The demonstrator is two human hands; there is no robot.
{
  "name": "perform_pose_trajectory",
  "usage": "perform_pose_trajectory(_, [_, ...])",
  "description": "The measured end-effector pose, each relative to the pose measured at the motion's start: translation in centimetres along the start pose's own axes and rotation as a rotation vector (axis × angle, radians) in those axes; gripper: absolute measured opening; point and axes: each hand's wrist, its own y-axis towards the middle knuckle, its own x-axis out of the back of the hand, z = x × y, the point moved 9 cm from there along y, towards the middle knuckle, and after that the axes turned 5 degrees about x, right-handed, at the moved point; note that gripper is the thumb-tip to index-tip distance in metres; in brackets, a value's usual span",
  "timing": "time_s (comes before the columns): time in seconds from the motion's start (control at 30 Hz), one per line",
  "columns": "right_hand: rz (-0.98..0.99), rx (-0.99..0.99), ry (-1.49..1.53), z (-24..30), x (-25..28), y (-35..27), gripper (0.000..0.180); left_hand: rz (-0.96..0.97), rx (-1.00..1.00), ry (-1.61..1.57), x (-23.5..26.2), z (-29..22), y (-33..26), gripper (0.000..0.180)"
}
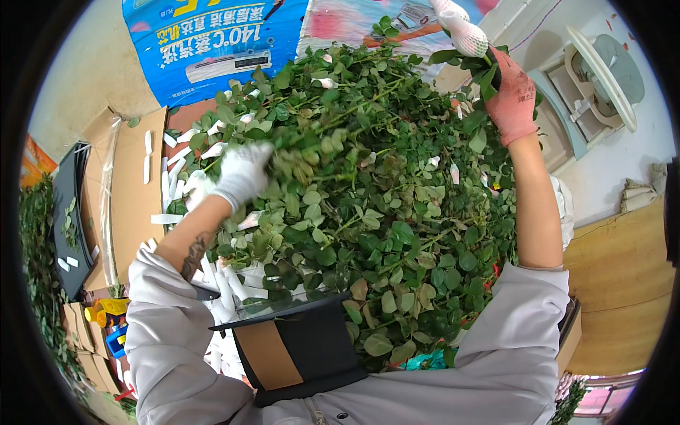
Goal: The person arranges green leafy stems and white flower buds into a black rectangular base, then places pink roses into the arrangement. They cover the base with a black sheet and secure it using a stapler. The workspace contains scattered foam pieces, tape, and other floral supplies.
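Note:
My right hand (511, 99), in a pink-red glove, is raised at the far right of the pile. It is closed round leafy rose stems, whose pale buds in white foam nets (467, 39) stick out above the fingers. My left hand (242, 176), in a white glove, is over the left side of the pile. Its fingers look curled round a leafy rose stem (312, 159); hand and leaves are blurred, and the grip itself is partly hidden. Beneath both hands spreads a thick heap of cut roses (397, 234), with several netted buds among the leaves.
White foam sleeves (173, 177) lie scattered left of the heap, beside a cardboard sheet (138, 198). A blue printed sheet (212, 53) stands behind. Close to my body is a black panel with a brown strip (268, 354). A white and grey high chair (588, 92) stands far right.

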Motion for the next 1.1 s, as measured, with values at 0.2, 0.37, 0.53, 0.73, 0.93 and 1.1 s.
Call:
perform_pose_trajectory(0.2, [-0.002, -0.051, -0.069, -2.4, 0.2, -1.0, 0.05, -0.731, 0.005, 0.078, 9.6, 5.9, -0.6, 0.042])
perform_pose_trajectory(0.37, [-0.06, -0.028, -0.014, -2.6, 0.6, -1.2, 0.041, -0.385, -0.27, 0.31, -0.9, 0.4, -3.0, 0.062])
perform_pose_trajectory(0.53, [0.003, -0.02, -0.026, -1.3, 0.3, -1.3, 0.046, -0.205, -0.612, -0.089, -7.3, 0.0, -8.6, 0.051])
perform_pose_trajectory(0.73, [0.014, -0.021, -0.005, -0.9, -0.7, -1.1, 0.049, 0.007, -0.543, -0.432, -3.3, 1.9, -6.0, 0.029])
perform_pose_trajectory(0.93, [0.096, -0.011, 0.004, 0.6, -1.8, -0.3, 0.049, -0.37, -0.137, -0.281, 1.0, 8.5, -0.4, 0.054])
perform_pose_trajectory(1.1, [0.085, 0.044, -0.027, 2.4, -1.2, -0.4, 0.052, -0.042, 0.06, -0.085, -5.2, 6.5, 2.2, 0.06])
